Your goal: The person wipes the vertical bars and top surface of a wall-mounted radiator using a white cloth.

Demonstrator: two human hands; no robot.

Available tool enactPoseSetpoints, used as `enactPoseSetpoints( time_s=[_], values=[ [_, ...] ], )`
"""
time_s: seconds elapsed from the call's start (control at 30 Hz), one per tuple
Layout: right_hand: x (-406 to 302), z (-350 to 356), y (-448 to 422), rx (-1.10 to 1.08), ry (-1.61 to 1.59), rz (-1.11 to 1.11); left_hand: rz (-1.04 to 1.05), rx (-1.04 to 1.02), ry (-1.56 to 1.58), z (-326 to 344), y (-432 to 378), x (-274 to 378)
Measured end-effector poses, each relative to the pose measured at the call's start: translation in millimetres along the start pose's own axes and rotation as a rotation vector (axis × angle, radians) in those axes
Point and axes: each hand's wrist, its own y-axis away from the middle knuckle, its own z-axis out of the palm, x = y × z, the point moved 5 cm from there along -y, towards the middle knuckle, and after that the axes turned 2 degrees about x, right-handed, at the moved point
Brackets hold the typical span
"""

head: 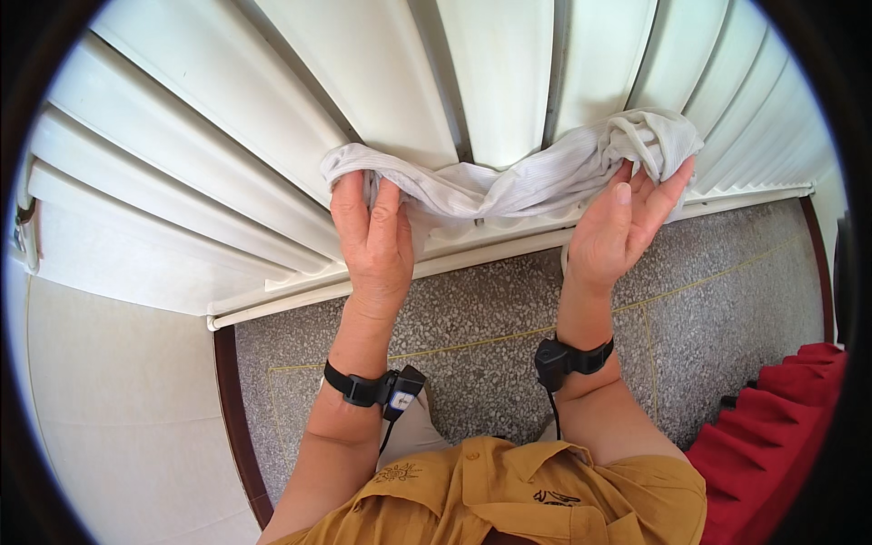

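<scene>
A crumpled white ribbed cloth (504,187) stretches between my two hands, across the front of a white column radiator (507,82). My left hand (375,218) has its fingers tucked under the cloth's left end, which folds over the fingertips. At the other end, my right hand (623,221) is turned palm up, with its fingers inside the bunched folds and the thumb outside. The middle of the cloth sags a little between them. Parts of the fingers are hidden by the fabric.
Below the radiator runs a white pipe (300,306), above a speckled stone floor (477,306) with thin yellow lines. A white wall (129,381) with dark brown skirting stands at left. Pleated red fabric (770,436) hangs at lower right. Each forearm wears a strapped black device with a cable.
</scene>
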Motion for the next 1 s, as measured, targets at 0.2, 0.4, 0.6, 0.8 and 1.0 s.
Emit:
enactPoseSetpoints(
  time_s=[0.2, 0.4, 0.6, 0.8, 1.0],
  values=[
    [25.4, -2.2, 5.2, -0.241, 0.427, -0.048, -0.119, -0.037, 0.025, 12.4, 2.2, 4.5],
    [60.1, -17.3, 20.6, -0.111, 0.514, 0.156, -0.236, 0.025, 0.171, 20.7, 14.5, -6.0],
    [88.4, -41.3, 60.3, -0.059, 0.674, 0.08, 0.018, -0.001, -0.02, 21.0, 14.0, 4.6],
    [106.4, -65.5, 108.0, -0.103, 0.857, 0.159, -0.029, -0.053, -0.014, 19.0, 14.1, 9.6],
    [102.2, -68.3, 120.6, -0.102, 0.866, 0.322, -0.063, -0.126, 0.035, 24.3, 25.0, 8.7]
  ],
)
